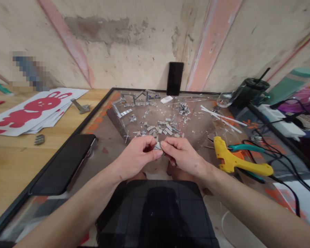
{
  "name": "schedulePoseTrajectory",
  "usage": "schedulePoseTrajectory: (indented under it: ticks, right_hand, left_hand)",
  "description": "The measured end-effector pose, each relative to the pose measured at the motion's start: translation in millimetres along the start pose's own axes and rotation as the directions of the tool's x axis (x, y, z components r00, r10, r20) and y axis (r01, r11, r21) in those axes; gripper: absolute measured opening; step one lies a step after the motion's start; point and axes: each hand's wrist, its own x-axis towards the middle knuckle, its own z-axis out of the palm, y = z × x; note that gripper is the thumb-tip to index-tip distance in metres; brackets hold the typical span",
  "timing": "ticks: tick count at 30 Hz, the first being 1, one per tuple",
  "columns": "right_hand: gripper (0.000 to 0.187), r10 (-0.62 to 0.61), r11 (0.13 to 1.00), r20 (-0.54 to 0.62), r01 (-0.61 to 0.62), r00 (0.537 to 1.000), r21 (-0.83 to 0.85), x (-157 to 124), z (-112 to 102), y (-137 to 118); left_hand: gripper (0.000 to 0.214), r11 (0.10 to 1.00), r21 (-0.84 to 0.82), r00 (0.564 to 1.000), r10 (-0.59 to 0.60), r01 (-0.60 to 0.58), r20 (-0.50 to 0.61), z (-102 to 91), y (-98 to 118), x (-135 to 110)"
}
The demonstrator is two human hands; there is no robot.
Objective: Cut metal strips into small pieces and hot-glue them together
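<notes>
My left hand (142, 151) and my right hand (181, 153) meet over the near part of the glass-topped table. Between their fingertips is a small light-grey piece (157, 146), pinched by thumb and forefinger on both sides. The fingers cover most of it, so its exact kind does not show. Just beyond my hands lies a loose pile of flat grey pieces (162, 127). Behind that pile, to the right, is a heap of small shiny metal-like bits (184, 109). A small frame-like construction (141, 99) of silvery strips stands at the back.
A yellow glue gun (237, 160) and teal-handled pliers (248, 148) lie right, among black cables. White sticks (223, 119) are behind them. One phone (175, 78) leans on the wall; another (64, 163) lies left. Papers with a red rabbit (36, 108) rest on the wooden surface.
</notes>
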Motion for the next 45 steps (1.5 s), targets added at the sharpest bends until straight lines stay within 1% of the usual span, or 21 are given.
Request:
schedulePoseTrajectory:
  ticks: [5,8,11,13,14,15,16,17,18,20,21,22,23,26,28,30,34,36,39,41,45]
  right_hand:
    - [0.037,0.109,0.979,0.055,-0.116,0.993,0.165,2,2,2]
    - [0.036,0.121,0.976,0.071,-0.132,0.990,0.171,3,1,6]
    - [0.034,0.126,0.992,0.115,-0.129,0.985,0.016,4,-4,9]
    - [0.032,0.150,0.978,0.178,-0.119,0.973,-0.172,5,-10,7]
    - [0.029,0.159,0.954,0.198,-0.098,0.967,-0.284,6,-14,5]
    - [0.026,0.161,0.913,0.194,-0.071,0.968,-0.403,6,-18,2]
    - [0.023,0.151,0.849,0.164,-0.043,0.975,-0.527,7,-22,-2]
    - [0.022,0.138,0.754,0.110,-0.032,0.984,-0.656,7,-27,-5]
    - [0.023,0.123,0.639,0.042,-0.047,0.991,-0.768,7,-31,-8]
    - [0.028,0.106,0.417,-0.075,-0.112,0.992,-0.902,8,-40,-12]
    - [0.030,0.109,0.339,-0.104,-0.136,0.989,-0.931,8,-44,-13]
    - [0.030,0.122,0.294,-0.112,-0.144,0.986,-0.945,8,-46,-13]
    - [0.029,0.138,0.277,-0.104,-0.139,0.985,-0.951,8,-47,-13]
    - [0.024,0.160,0.278,-0.037,-0.081,0.986,-0.957,8,-45,-10]
    - [0.025,0.154,0.294,0.008,-0.038,0.988,-0.955,9,-42,-9]
    - [0.027,0.132,0.314,0.027,-0.016,0.991,-0.949,10,-39,-7]
    - [0.027,0.063,0.320,-0.050,-0.068,0.997,-0.945,10,-43,-7]
    - [0.025,0.050,0.308,-0.086,-0.097,0.995,-0.946,9,-47,-9]
    - [0.025,0.053,0.284,-0.098,-0.109,0.994,-0.952,4,-53,-13]
    - [0.024,0.055,0.266,-0.103,-0.114,0.993,-0.957,1,-56,-15]
    - [0.025,0.052,0.222,-0.115,-0.124,0.992,-0.967,-8,-57,-15]
  left_hand:
    - [0.024,0.997,-0.064,0.998,-0.034,0.037,0.043,0.3,-6,0]
    - [0.023,0.997,-0.069,0.998,-0.033,0.036,0.051,1.1,-10,2]
    - [0.025,0.999,-0.005,0.998,-0.033,0.033,0.056,2.6,-14,4]
    - [0.025,0.996,0.074,0.995,-0.051,0.045,0.086,4.2,-16,6]
    - [0.025,0.992,0.114,0.992,-0.067,0.054,0.109,5.1,-17,6]
    - [0.025,0.987,0.148,0.988,-0.084,0.065,0.130,6.2,-17,6]
    - [0.025,0.981,0.176,0.984,-0.102,0.076,0.146,7.2,-17,6]
    - [0.025,0.976,0.201,0.980,-0.120,0.087,0.159,8.2,-17,5]
    - [0.024,0.970,0.223,0.976,-0.134,0.095,0.169,9.1,-16,4]
    - [0.024,0.960,0.263,0.973,-0.150,0.100,0.177,10.4,-15,2]
    - [0.023,0.954,0.284,0.971,-0.155,0.099,0.183,10.8,-14,1]
    - [0.023,0.947,0.306,0.969,-0.158,0.094,0.191,11.2,-12,0]
    - [0.023,0.940,0.331,0.967,-0.156,0.084,0.200,11.6,-11,-1]
    - [0.024,0.900,0.434,0.967,-0.147,0.044,0.207,12.8,-10,-2]
    - [0.022,0.863,0.504,0.974,-0.143,0.035,0.178,13.5,-10,-2]
    - [0.021,0.828,0.558,0.980,-0.145,0.045,0.135,13.9,-11,-1]
    - [0.020,0.744,0.666,0.988,-0.136,0.055,0.070,13.6,-13,0]
    - [0.020,0.700,0.712,0.989,-0.132,0.050,0.060,13.4,-13,1]
    - [0.021,0.659,0.751,0.989,-0.132,0.038,0.066,13.3,-13,3]
    - [0.022,0.663,0.748,0.987,-0.141,0.035,0.079,13.2,-12,4]
    - [0.025,0.748,0.663,0.984,-0.149,0.046,0.100,13.0,-12,4]
